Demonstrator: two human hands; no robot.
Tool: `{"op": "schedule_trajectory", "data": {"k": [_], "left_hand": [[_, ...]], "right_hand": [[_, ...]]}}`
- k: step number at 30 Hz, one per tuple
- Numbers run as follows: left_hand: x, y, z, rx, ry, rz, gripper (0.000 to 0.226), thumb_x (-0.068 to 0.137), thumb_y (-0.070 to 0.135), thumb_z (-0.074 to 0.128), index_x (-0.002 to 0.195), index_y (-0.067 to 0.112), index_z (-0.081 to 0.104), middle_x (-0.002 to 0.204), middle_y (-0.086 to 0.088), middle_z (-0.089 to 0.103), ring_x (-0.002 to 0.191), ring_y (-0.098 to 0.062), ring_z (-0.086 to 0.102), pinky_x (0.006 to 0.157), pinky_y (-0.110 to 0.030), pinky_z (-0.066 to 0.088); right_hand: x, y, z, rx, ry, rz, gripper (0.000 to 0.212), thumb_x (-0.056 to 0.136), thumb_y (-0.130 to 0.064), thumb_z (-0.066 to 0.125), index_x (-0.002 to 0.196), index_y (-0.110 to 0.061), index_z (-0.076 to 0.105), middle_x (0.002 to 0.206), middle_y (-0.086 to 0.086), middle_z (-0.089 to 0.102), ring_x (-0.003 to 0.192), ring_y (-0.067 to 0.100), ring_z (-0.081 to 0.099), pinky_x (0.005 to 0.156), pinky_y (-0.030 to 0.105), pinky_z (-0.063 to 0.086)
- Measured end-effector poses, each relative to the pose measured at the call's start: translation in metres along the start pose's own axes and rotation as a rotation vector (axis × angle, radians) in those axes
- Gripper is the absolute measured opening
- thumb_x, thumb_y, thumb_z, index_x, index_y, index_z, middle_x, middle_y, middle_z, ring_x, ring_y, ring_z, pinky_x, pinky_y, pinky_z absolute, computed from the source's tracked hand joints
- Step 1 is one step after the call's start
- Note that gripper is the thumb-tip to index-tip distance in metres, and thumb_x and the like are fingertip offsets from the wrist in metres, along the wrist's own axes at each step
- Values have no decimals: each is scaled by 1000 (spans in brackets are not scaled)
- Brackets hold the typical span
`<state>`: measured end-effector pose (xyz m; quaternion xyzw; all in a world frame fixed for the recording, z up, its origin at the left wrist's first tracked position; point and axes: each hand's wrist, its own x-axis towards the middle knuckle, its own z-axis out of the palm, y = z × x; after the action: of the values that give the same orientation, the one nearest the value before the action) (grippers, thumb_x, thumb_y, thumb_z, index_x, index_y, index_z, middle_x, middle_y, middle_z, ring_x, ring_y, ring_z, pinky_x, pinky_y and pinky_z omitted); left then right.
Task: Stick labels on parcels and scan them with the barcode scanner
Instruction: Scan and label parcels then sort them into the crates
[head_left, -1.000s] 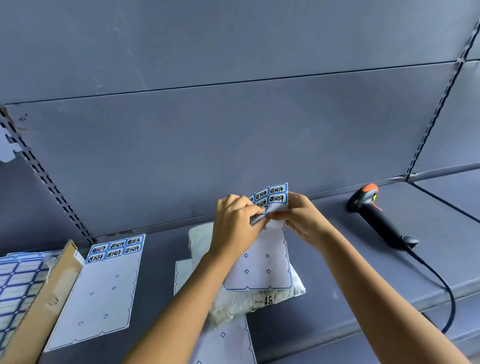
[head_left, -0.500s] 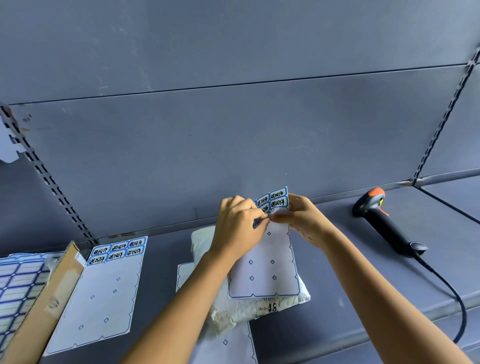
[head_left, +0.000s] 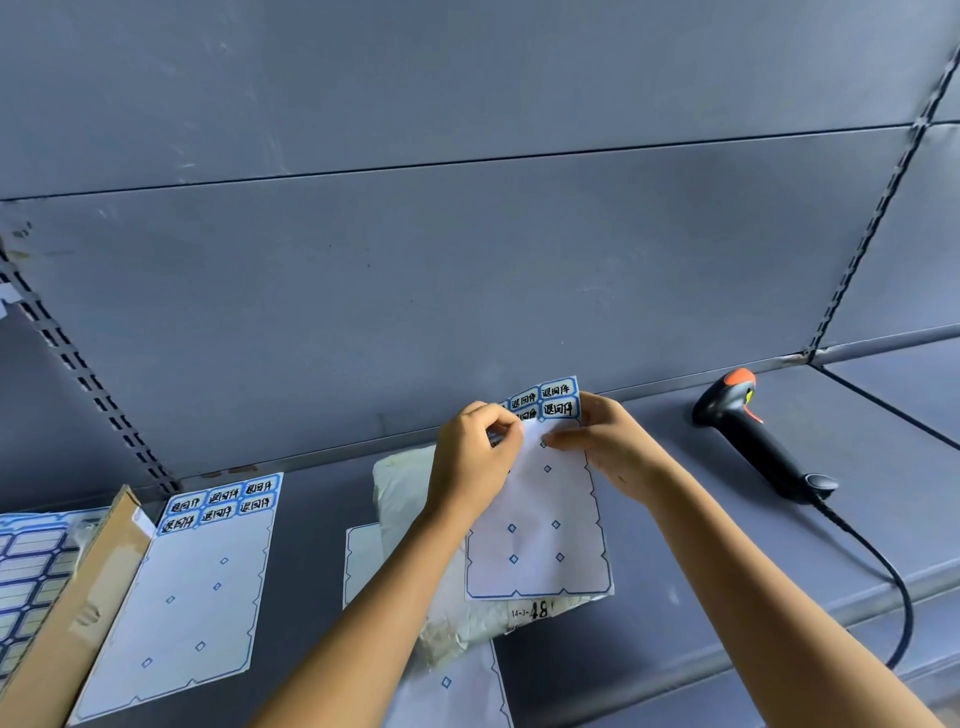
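Labels (head_left: 557, 399) in blue and black sit only along the far edge of the label sheet (head_left: 540, 525), which is held up just above the white parcel (head_left: 402, 488) lying on the grey shelf (head_left: 701, 545). The left hand (head_left: 475, 462) has thumb and forefinger curled tight in a pinch on the sheet's far left corner. One label seems to be lifting there, though the fingertips hide most of it. The right hand (head_left: 610, 447) pinches the sheet's far right side, thumb on the front and fingers curled behind, steadying it. The likely trouble is in the peel. Pulled too sharply or at a steep angle, the thin label could tear, drag its neighbour up with it, or fold onto itself and stick to the fingers. If the right hand's grip slackens, the sheet may buckle rather than release the label. Pressed down over the printed marking at the parcel's near edge, the label could spoil the later scan. Another sheet (head_left: 363, 561) lies partly under the parcel. A second sheet (head_left: 197, 597) and a cardboard box (head_left: 78, 613) lie to the left. The barcode scanner (head_left: 753, 436) rests well to the right, and a hasty reach could snag its cable (head_left: 883, 566), which trails toward the near edge.
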<state>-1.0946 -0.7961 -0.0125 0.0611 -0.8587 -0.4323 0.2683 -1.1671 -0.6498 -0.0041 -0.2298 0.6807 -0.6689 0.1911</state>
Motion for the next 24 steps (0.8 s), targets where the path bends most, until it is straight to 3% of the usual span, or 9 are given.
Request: {"op": "schedule_trajectory", "data": {"k": [5,8,13,18,24], "left_hand": [[-1,2,-1,-113,1,-97,19,87,15,60,69,24,59,69,9,64,64,3,55,57,-10,39],[1,0,1,-160,34,-155,23,89,12,55,70,25,55,70,11,62,64,4,57,60,-19,40],[2,-1,1,-298,63,-225,20,94,13,47,75,18,48,66,8,53,66,-16,72,63,-32,42],[4,-3,-8,-310,100,-213,20,95,13,49,76,16,49,67,8,55,60,-19,71,59,-30,40],[3,-13,-44,-264,202,-203,19,94,8,48,76,15,49,74,5,58,57,-17,69,47,-17,38]], "right_hand": [[-5,5,-10,42,38,55,38,77,23,54,100,-5,65,89,10,69,79,23,63,80,36,51],[-6,6,-15,10,55,73,37,77,23,53,106,1,63,92,12,67,79,22,62,77,33,51],[-7,5,-31,20,89,125,35,76,20,56,105,2,61,84,10,67,67,16,64,63,26,55],[-4,-10,-35,138,32,108,33,78,21,51,100,1,64,83,11,71,66,19,68,61,27,57],[20,-24,19,140,-90,182,33,80,22,48,101,1,63,78,8,71,60,16,66,54,24,54]]}}
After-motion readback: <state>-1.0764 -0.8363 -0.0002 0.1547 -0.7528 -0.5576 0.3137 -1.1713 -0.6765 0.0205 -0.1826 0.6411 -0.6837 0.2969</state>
